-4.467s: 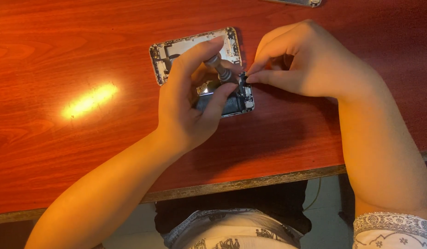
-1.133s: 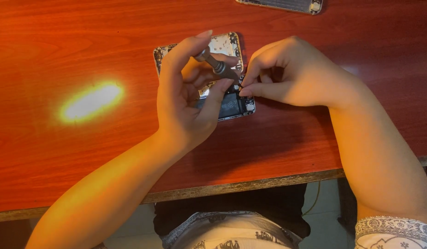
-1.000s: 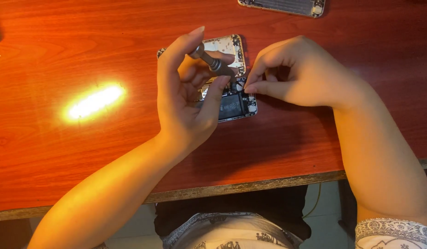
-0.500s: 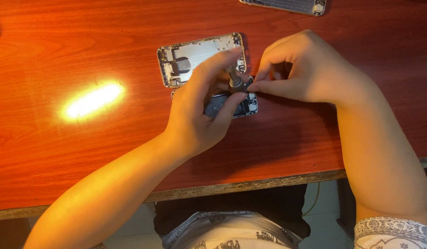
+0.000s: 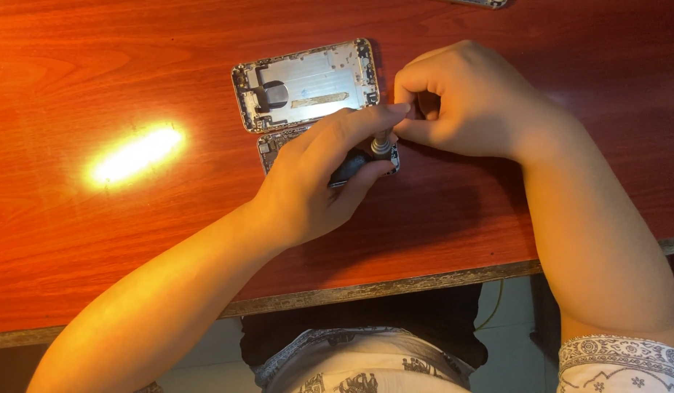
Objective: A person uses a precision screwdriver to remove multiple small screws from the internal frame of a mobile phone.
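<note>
Opened phone point(image 5: 306, 84) lies on the worktop point(image 5: 97, 65), left hand point(image 5: 319, 175) gripping a screwdriver point(image 5: 381, 144) upright, right hand point(image 5: 464, 102) pinched at its tip, probably mid-screw, needing steady alignment.

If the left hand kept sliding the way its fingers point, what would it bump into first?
Probably the right hand. The left hand points up and to the right over the opened phone, its fingertips already nearly touching the right hand's fingers, though depth is hard to judge.

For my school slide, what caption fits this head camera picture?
Left hand holds a small screwdriver over an opened phone on a red wooden table, right hand steadying beside it.
</note>
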